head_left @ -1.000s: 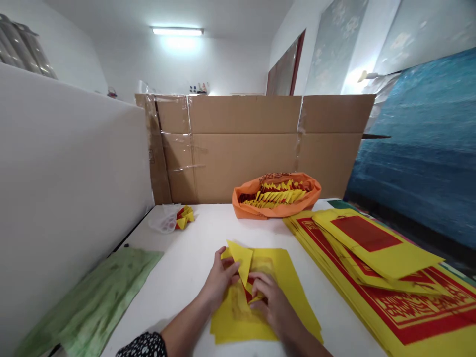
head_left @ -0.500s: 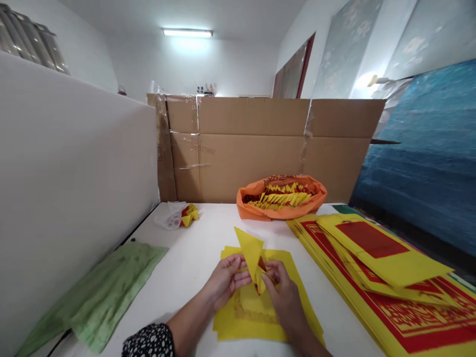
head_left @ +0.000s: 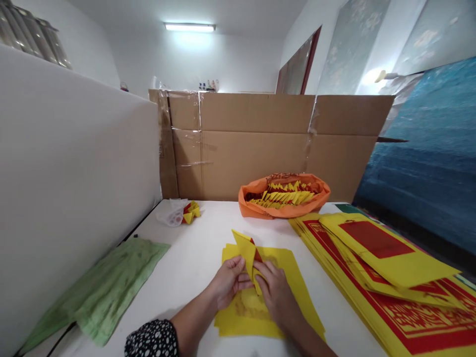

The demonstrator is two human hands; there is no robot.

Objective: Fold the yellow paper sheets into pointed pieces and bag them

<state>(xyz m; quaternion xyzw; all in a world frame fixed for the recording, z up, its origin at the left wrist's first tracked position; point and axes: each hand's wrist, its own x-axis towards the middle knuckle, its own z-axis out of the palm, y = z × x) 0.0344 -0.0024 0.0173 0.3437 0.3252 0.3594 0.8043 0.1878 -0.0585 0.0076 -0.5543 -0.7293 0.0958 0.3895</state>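
Observation:
A folded yellow and red paper (head_left: 246, 250) is held between my two hands, its pointed end sticking up and away from me. My left hand (head_left: 229, 280) pinches its left side with thumb and fingers. On its right side, the fingers of my right hand (head_left: 274, 292) press against the lower folds and hide part of them. Beneath both hands lies a stack of yellow sheets (head_left: 297, 282) on the white table (head_left: 189, 258).
An orange bag (head_left: 256, 212) of folded papers stands before a cardboard panel (head_left: 256, 153). Large yellow and red sheets (head_left: 390, 267) lie at right. A green cloth (head_left: 111, 287) is at left, with a clear plastic bag (head_left: 171, 213) and a folded piece (head_left: 191, 212) behind it.
My right hand has moved closer to my left, its fingers now flatter along the folded paper. The paper has turned and looks narrower. The view has shifted slightly.

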